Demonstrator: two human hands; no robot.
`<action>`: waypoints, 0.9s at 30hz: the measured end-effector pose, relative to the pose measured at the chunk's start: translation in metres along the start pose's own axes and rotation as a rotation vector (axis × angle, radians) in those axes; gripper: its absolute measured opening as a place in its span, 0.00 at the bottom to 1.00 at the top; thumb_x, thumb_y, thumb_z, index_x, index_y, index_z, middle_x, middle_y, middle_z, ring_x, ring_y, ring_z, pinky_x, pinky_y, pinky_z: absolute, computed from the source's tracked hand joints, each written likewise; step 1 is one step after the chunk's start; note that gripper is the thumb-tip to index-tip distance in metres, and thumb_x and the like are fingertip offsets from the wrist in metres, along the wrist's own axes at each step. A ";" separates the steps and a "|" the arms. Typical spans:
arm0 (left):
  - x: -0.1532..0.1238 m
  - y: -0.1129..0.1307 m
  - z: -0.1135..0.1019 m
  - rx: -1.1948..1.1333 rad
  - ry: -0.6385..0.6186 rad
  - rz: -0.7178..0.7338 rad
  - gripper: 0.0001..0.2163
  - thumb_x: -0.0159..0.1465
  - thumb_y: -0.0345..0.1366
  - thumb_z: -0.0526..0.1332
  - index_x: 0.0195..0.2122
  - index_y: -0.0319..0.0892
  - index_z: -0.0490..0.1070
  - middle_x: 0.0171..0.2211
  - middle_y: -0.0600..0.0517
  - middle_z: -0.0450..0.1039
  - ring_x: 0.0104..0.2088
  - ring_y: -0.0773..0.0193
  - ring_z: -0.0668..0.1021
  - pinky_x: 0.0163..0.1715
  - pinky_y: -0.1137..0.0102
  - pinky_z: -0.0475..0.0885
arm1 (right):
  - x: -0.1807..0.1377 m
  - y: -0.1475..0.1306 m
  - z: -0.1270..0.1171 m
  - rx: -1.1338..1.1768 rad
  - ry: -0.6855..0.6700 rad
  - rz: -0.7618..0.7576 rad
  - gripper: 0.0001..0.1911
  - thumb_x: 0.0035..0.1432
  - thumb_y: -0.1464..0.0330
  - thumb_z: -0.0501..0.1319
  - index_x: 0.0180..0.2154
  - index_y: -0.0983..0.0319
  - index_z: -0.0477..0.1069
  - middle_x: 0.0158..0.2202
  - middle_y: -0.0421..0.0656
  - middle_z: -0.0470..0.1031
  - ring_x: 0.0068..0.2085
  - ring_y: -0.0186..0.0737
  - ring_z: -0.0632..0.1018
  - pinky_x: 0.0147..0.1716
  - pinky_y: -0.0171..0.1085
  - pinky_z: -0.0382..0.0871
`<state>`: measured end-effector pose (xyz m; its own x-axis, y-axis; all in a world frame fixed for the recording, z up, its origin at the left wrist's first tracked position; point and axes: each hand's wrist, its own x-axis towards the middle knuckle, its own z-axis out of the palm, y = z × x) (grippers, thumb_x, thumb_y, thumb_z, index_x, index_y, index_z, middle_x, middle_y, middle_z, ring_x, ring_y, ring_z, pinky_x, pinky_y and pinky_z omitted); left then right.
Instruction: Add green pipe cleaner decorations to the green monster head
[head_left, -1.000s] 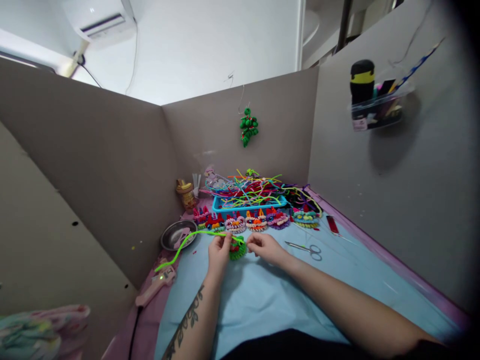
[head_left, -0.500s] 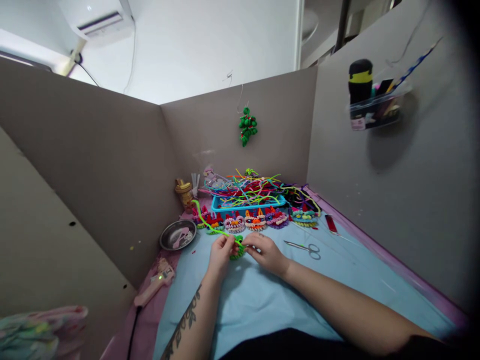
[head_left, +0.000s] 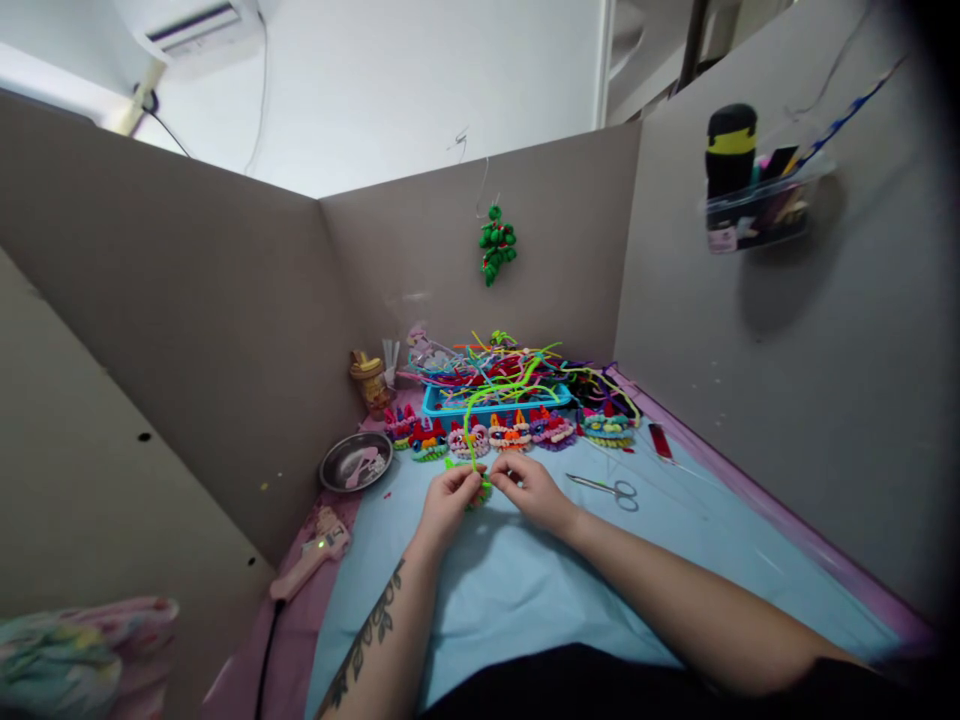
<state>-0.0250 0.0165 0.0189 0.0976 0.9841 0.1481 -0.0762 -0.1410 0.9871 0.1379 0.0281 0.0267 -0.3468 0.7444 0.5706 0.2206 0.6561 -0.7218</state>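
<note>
Grey partitions (head_left: 559, 250) are enclosing the blue-covered table (head_left: 517, 590); white wall (head_left: 420, 90) is rising behind; air conditioner (head_left: 196, 26) is hanging at upper left.

The covered table (head_left: 525, 600) carries scissors (head_left: 604, 488), a bowl (head_left: 335, 470), a tray (head_left: 450, 412) and a glue gun (head_left: 309, 565).

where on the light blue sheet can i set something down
On the light blue sheet, bare patches lie between the left forearm and right forearm, and between left forearm and pink plastic glue gun. The far end is crowded: colourful fuzzy ornaments before a blue plastic tray of fuzzy strands.
</note>
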 end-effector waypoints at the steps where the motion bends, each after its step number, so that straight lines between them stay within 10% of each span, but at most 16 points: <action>1: -0.001 0.001 0.000 0.030 -0.021 0.009 0.17 0.51 0.46 0.64 0.33 0.35 0.74 0.20 0.52 0.68 0.20 0.71 0.68 0.22 0.75 0.62 | 0.000 0.001 0.000 0.004 0.009 0.018 0.07 0.57 0.67 0.55 0.28 0.62 0.67 0.27 0.40 0.67 0.29 0.35 0.69 0.28 0.33 0.61; 27: -0.004 -0.005 0.001 0.132 -0.230 -0.138 0.15 0.53 0.44 0.61 0.24 0.33 0.74 0.14 0.56 0.61 0.14 0.75 0.58 0.15 0.76 0.49 | 0.002 0.012 0.010 0.162 0.027 0.113 0.06 0.55 0.69 0.56 0.27 0.63 0.65 0.27 0.39 0.64 0.30 0.34 0.67 0.28 0.33 0.60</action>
<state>-0.0244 0.0129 0.0135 0.3213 0.9470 0.0069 0.0818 -0.0350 0.9960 0.1308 0.0361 0.0150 -0.3026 0.8170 0.4909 0.1062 0.5408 -0.8344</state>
